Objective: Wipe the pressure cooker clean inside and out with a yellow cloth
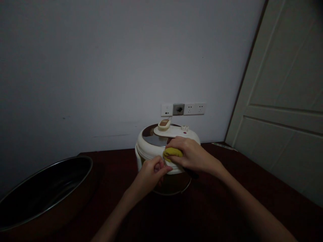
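An electric pressure cooker (148, 143) with a cream lid and a dark shiny top panel stands on the dark red table, near the wall. In my right hand (193, 153) is a folded yellow cloth (174, 152), pressed against the front right of the lid. My left hand (151, 169) is at the cooker's front edge, just left of the cloth. Its fingers are curled in and the thumb points right; whether they pinch anything is hidden. On top of the lid are a cream and brown knob (164, 124) and a small valve (185, 128).
A large dark pot (85, 179) with a metal rim is at the left of the table (113, 195). Wall sockets (194, 109) are behind the cooker. To the right is a pale panelled door (282, 90). A flat strip (223, 146) lies at the table's back right.
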`<state>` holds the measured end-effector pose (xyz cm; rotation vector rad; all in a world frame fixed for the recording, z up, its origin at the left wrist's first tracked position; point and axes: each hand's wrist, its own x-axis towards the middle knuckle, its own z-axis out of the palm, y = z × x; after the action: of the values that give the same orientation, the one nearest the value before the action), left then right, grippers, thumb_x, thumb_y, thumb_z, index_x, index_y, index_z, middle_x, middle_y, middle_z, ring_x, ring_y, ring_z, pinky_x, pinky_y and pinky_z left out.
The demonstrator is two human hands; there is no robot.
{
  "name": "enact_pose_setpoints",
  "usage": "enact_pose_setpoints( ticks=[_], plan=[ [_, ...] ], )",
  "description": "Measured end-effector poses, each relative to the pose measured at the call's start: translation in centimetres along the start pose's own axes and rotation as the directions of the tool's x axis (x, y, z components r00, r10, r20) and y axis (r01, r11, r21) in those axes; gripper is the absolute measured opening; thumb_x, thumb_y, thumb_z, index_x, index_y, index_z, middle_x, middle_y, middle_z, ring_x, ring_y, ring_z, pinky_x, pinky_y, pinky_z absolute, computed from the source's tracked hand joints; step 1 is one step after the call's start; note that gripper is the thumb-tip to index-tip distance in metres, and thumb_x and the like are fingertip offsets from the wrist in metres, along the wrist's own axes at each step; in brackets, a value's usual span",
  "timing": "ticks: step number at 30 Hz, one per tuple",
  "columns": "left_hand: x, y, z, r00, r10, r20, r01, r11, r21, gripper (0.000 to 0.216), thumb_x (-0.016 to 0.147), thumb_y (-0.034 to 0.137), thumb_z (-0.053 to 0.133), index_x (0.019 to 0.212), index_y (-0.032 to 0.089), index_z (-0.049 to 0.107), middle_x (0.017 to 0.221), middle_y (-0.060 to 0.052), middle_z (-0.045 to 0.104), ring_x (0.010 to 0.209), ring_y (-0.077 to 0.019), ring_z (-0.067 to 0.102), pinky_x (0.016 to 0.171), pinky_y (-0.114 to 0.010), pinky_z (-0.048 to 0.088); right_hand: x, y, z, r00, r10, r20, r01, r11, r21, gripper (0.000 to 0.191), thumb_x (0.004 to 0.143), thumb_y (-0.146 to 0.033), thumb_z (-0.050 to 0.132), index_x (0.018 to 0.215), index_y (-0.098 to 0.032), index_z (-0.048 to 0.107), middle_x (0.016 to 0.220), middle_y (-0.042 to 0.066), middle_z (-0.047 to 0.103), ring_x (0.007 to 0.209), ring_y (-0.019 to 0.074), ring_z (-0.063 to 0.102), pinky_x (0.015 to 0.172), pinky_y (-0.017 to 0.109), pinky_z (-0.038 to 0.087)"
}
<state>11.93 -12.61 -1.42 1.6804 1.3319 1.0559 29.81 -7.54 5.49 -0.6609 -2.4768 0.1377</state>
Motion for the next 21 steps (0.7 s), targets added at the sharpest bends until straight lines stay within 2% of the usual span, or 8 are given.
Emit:
enact_pose_setpoints(
  ticks=[7, 15, 17, 21],
  plan=[
    [0.1, 0.1, 0.0, 0.999, -0.025, 0.024, 0.025, 1.000, 0.011, 0.031, 0.079, 0.043, 0.057, 0.065, 0.020, 0.041, 0.048, 0.006, 0.051, 0.038, -0.0080, 0.048, 0.037, -0.017, 0.035, -1.6, 2.5, -2.3, 0.991, 0.107, 0.084, -0.115, 0.990, 0.085, 0.011, 0.083, -0.024, 0.058, 0.082, -0.018, 0.068, 0.075, 0.001, 0.066, 0.066, 0.0120, 0.055, 0.061, 0.024, 0.038],
    [0.0, 0.4, -0.1, 0.999, -0.036, 0.019, 0.036, 0.999, 0.008, 0.032, 0.078, 0.044, 0.058, 0.065, 0.019, 0.043, 0.047, 0.006, 0.051, 0.039, -0.0076, 0.047, 0.038, -0.017, 0.035, 0.3, 0.9, -0.5, 0.999, -0.034, 0.017, 0.033, 0.999, 0.011, 0.007, 0.080, -0.022, 0.061, 0.078, -0.019, 0.067, 0.078, 0.002, 0.066, 0.074, 0.0145, 0.057, 0.067, 0.026, 0.039],
    [0.0, 0.5, -0.1, 0.999, -0.039, 0.021, 0.039, 0.999, 0.006, 0.031, 0.078, 0.043, 0.058, 0.065, 0.019, 0.043, 0.048, 0.006, 0.051, 0.040, -0.0074, 0.048, 0.038, -0.017, 0.035, -0.1, 1.4, -0.7, 0.999, -0.028, 0.026, 0.026, 0.999, 0.046, 0.009, 0.081, -0.021, 0.060, 0.083, -0.019, 0.068, 0.080, 0.002, 0.066, 0.074, 0.0142, 0.057, 0.067, 0.026, 0.040],
    [0.0, 0.5, -0.1, 0.999, -0.036, 0.027, 0.036, 0.999, -0.001, 0.031, 0.078, 0.042, 0.057, 0.065, 0.019, 0.042, 0.048, 0.006, 0.050, 0.039, -0.0071, 0.047, 0.038, -0.017, 0.035, -1.2, 2.6, -1.7, 0.997, 0.064, 0.054, -0.069, 0.993, 0.095, 0.010, 0.082, -0.022, 0.059, 0.084, -0.018, 0.068, 0.079, 0.002, 0.067, 0.069, 0.0129, 0.056, 0.062, 0.025, 0.039]
  ],
)
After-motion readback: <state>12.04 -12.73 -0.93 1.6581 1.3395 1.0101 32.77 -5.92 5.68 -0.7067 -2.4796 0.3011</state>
